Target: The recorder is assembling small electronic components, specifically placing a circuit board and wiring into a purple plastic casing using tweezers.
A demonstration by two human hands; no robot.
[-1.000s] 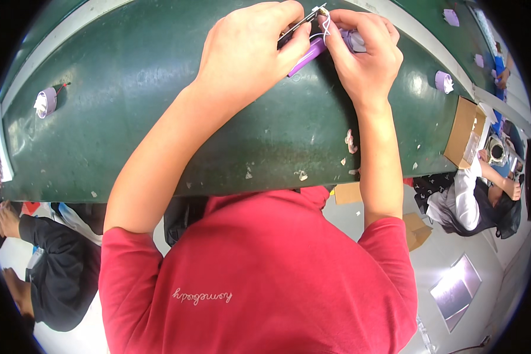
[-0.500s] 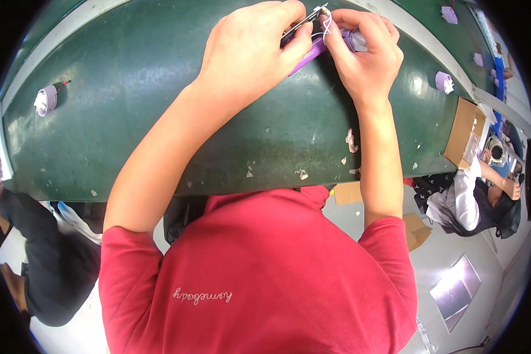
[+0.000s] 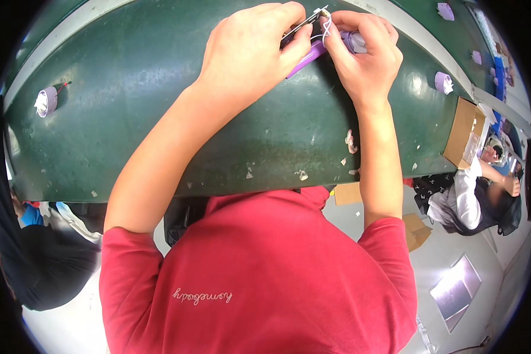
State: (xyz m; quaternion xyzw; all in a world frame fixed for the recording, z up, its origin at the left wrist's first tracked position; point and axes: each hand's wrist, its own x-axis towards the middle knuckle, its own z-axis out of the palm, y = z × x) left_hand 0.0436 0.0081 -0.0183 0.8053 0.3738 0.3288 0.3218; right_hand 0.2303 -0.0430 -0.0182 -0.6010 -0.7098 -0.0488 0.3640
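Note:
My left hand [image 3: 248, 47] is closed at the far side of the table, its thumb and fingers gripping a thin dark circuit board [image 3: 301, 28] by its edge. Close beside it, my right hand [image 3: 369, 56] pinches thin white wires [image 3: 327, 26] at the board's end. Below the fingertips a purple plastic piece [image 3: 307, 60] slants down from between the hands. A lilac round part with white inside [image 3: 355, 41] shows within the curl of my right hand; whether that hand grips it, I cannot tell. My fingers hide much of the board and where the wires join.
On the green table [image 3: 265, 135] a lilac ring-shaped part [image 3: 46, 102] with red wire lies left, a similar part [image 3: 443, 82] right. An open cardboard box [image 3: 463, 133] stands at the right edge. People sit at both sides. Pale scraps dot the near edge.
Both my hands stay nearly still on the board and wires. At the left, the person in dark clothing has shifted.

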